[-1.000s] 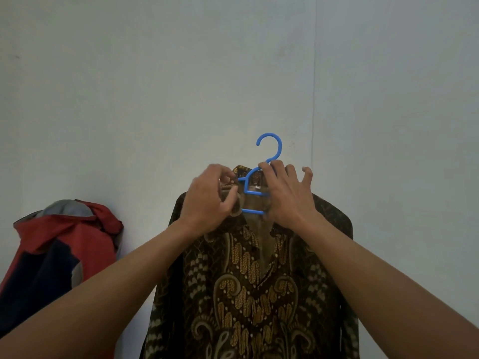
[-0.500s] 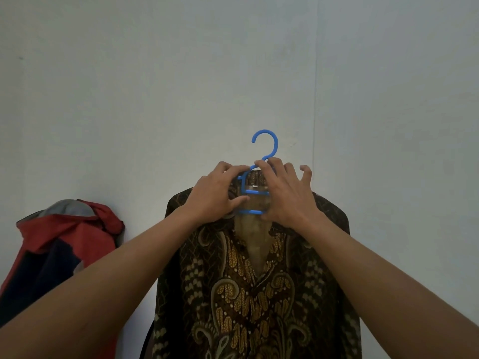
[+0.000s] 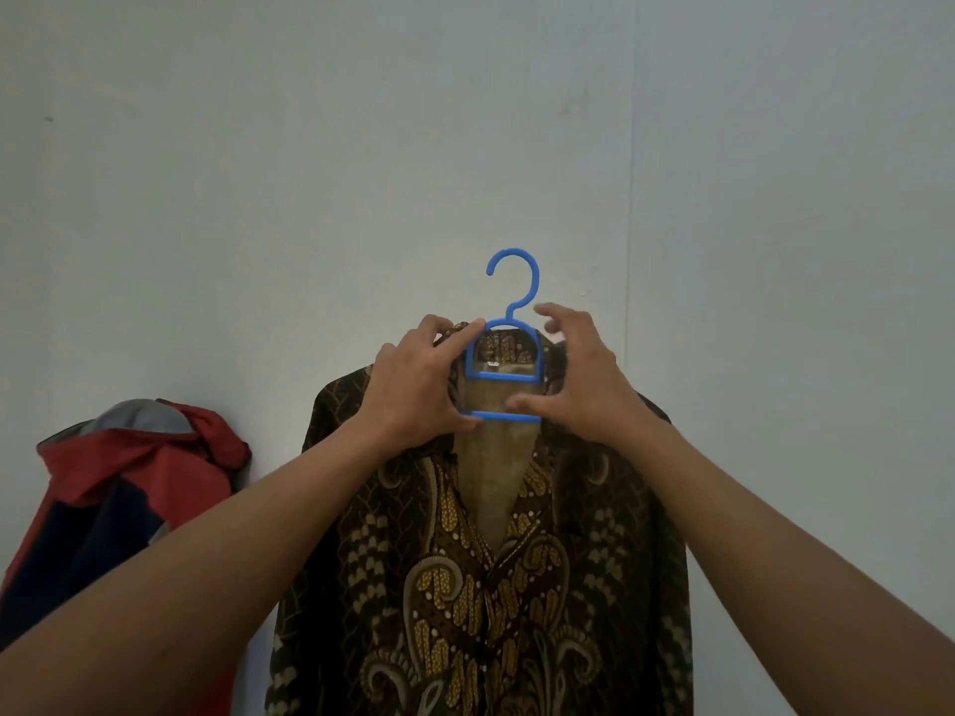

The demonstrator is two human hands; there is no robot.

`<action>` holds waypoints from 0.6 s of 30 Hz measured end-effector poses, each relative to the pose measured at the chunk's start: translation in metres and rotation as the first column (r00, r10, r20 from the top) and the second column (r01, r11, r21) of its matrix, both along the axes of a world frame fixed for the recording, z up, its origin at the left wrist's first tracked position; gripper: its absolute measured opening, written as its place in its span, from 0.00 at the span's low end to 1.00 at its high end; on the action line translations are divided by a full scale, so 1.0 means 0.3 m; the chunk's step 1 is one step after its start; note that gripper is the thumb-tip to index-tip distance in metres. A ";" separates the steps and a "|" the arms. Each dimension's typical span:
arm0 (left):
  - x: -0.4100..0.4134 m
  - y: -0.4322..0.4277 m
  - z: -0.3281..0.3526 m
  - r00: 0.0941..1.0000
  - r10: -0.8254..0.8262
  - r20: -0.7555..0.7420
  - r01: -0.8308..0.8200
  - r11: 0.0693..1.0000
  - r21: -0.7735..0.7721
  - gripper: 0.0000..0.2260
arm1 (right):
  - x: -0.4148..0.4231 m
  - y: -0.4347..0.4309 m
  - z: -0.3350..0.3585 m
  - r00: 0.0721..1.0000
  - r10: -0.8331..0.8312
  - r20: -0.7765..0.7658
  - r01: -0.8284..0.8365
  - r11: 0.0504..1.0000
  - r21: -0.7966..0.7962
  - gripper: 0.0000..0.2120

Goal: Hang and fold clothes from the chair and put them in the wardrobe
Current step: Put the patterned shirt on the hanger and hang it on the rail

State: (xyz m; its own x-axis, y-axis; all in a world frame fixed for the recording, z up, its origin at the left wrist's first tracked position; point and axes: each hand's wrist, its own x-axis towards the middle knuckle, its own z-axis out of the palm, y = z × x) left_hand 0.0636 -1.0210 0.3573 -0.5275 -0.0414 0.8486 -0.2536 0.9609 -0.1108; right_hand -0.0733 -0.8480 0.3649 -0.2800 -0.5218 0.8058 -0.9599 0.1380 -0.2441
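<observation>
Since a sec ago both hands slide apart, so the blue hanger point(image 3: 504, 377) frame shows. L hand point(image 3: 418, 385) grips its side w/ collar. R hand point(image 3: 579, 374) is loose, thumb on lower bar. Batik shirt point(image 3: 465, 586) hangs on it, by the wall point(image 3: 258, 198). Prob. ready for wardrobe.

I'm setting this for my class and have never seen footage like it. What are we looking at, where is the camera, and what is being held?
No machine here: a person's two bare arms, filmed by a camera worn on the head and facing a pale wall. The left hand pinches a blue hanger carrying a brown patterned shirt; the hook hangs on nothing. The right hand has its thumb at the hanger's lower bar; whether it grips is unclear. A red and navy jacket sits at lower left.
</observation>
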 end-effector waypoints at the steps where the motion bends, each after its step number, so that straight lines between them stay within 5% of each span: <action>1: 0.006 -0.008 0.002 1.000 0.001 -0.003 -0.001 1.000 0.006 0.51 | 0.000 0.011 0.011 0.992 0.066 0.107 -0.061 0.997 -0.045 0.41; 6: 0.020 -0.016 0.006 1.000 0.005 0.019 -0.005 1.000 0.008 0.51 | -0.020 0.017 0.046 0.984 -0.057 0.171 0.080 0.987 -0.136 0.11; 10: 0.023 -0.016 0.000 0.998 0.062 0.024 -0.063 0.994 0.087 0.51 | -0.011 0.014 0.045 0.939 -0.294 0.178 0.316 0.942 -0.116 0.10; 13: 0.018 -0.001 -0.002 0.989 0.139 0.044 -0.143 0.982 0.124 0.50 | 0.019 0.015 0.032 0.884 -0.467 0.025 0.468 0.881 -0.067 0.10; 18: 0.014 0.011 -0.007 0.987 0.156 0.043 -0.161 0.976 0.146 0.54 | 0.076 0.003 0.017 0.979 -0.163 0.120 0.167 0.986 -0.028 0.15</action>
State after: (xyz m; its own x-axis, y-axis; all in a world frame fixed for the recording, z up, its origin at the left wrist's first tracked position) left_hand 0.0678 -1.0176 0.3553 -0.5300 -0.2505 0.8101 -0.4025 0.9152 0.0196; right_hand -0.0504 -0.8469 0.3702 -0.4532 -0.4306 0.7805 -0.8892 0.2805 -0.3615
